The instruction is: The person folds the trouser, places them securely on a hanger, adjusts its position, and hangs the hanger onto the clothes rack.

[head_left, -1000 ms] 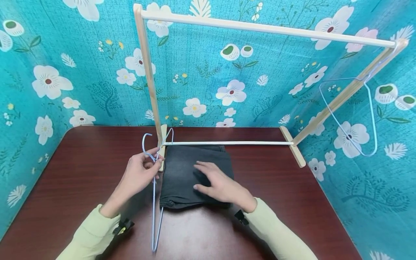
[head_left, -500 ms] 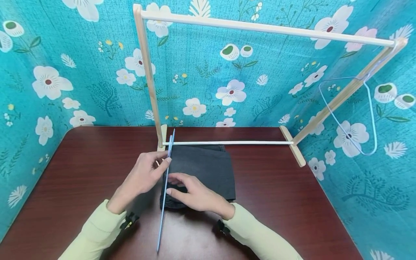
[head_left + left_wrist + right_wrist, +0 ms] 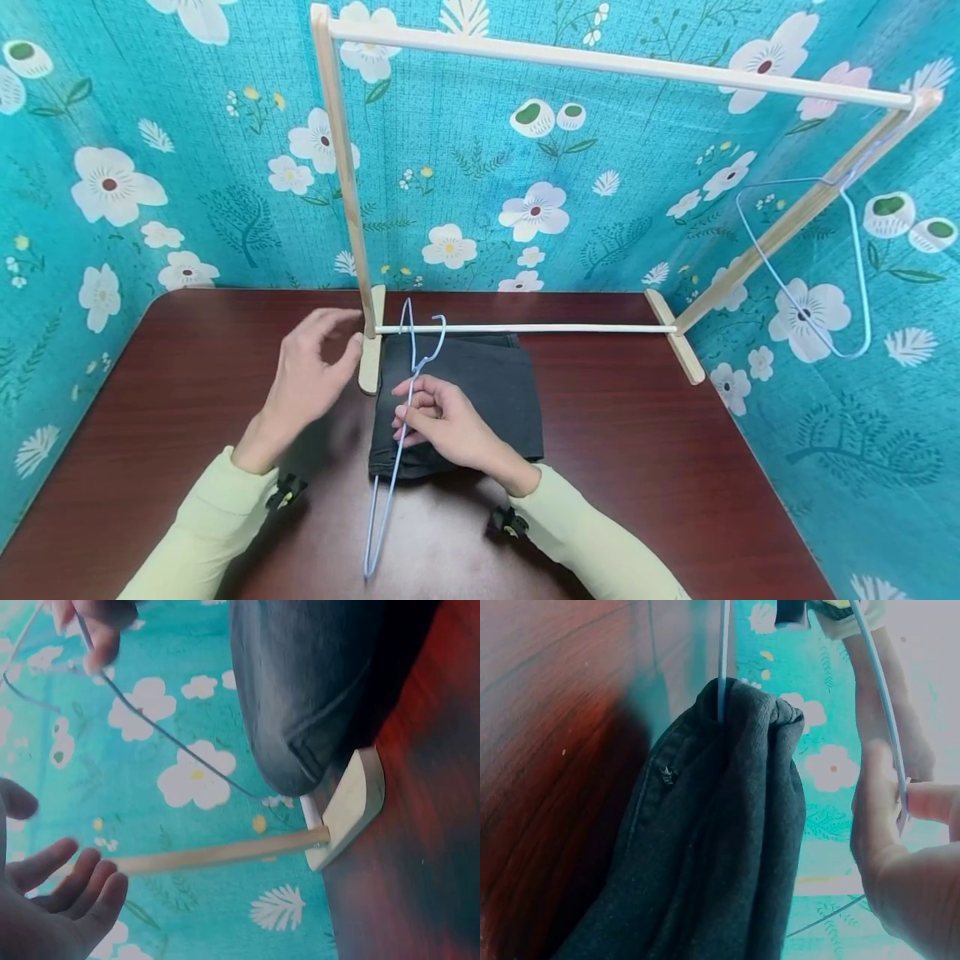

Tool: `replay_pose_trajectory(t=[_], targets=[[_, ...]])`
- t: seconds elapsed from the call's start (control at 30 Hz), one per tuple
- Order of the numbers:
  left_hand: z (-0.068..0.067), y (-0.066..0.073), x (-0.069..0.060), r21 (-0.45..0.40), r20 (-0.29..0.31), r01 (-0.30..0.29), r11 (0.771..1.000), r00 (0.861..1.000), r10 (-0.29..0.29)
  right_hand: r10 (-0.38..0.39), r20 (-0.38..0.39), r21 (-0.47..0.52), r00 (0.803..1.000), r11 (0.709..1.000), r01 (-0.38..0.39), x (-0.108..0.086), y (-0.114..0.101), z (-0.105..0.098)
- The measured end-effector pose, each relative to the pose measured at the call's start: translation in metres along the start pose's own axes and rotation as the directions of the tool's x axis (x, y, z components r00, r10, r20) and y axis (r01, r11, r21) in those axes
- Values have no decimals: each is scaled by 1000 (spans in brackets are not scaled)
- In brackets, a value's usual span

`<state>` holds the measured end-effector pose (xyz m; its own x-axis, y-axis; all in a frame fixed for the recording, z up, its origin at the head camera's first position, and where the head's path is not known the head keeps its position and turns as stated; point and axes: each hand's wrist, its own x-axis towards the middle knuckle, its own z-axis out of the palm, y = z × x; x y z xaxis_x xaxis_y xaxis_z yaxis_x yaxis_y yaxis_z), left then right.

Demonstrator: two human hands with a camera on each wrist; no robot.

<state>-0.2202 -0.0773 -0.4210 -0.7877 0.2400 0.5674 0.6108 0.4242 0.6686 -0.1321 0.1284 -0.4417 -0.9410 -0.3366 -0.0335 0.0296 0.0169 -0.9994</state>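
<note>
Folded dark trousers (image 3: 487,392) lie on the table by the left foot of a wooden rack. A light blue wire hanger (image 3: 423,362) has its lower bar running through the fold of the trousers, as the right wrist view of the cloth (image 3: 735,802) shows. My right hand (image 3: 442,421) pinches the hanger's upper side between thumb and fingers, with the hook pointing away from me. To the left, my left hand (image 3: 313,367) is apart from the hanger, its fingers loosely bent and holding nothing. In the left wrist view its fingers (image 3: 97,889) are spread apart.
The wooden rack (image 3: 615,62) stands across the back of the table, with a low bar (image 3: 570,328) just behind the trousers. Another wire hanger (image 3: 862,275) hangs at its right end. Floral cloth (image 3: 225,167) surrounds the dark red table (image 3: 187,400).
My left hand has let go of the hanger and moved left. My right hand has come from over the trousers to grip the hanger, which has tilted right over them.
</note>
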Motion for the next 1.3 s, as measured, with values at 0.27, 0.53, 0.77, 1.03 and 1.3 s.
replay_pose_trajectory(t=[0.27,0.53,0.77,1.03,1.3], targets=[[1,-21,29,-244,-60,175,954,979,-195,-36,-1,0,999,999,36,-3,-4,2],[5,-8,61,-317,-93,102,943,986,-138,-42,13,-32,999,999,42,-7,-15,-3],[10,-13,87,-386,-83,34,922,994,-72,-89,62,-86,994,992,94,-12,-33,-12],[16,-34,99,-455,-30,36,890,998,-55,-146,87,-106,985,982,155,-20,-67,-26],[14,-35,102,-463,8,57,885,998,-60,-161,63,-76,985,983,165,-24,-106,-46]])
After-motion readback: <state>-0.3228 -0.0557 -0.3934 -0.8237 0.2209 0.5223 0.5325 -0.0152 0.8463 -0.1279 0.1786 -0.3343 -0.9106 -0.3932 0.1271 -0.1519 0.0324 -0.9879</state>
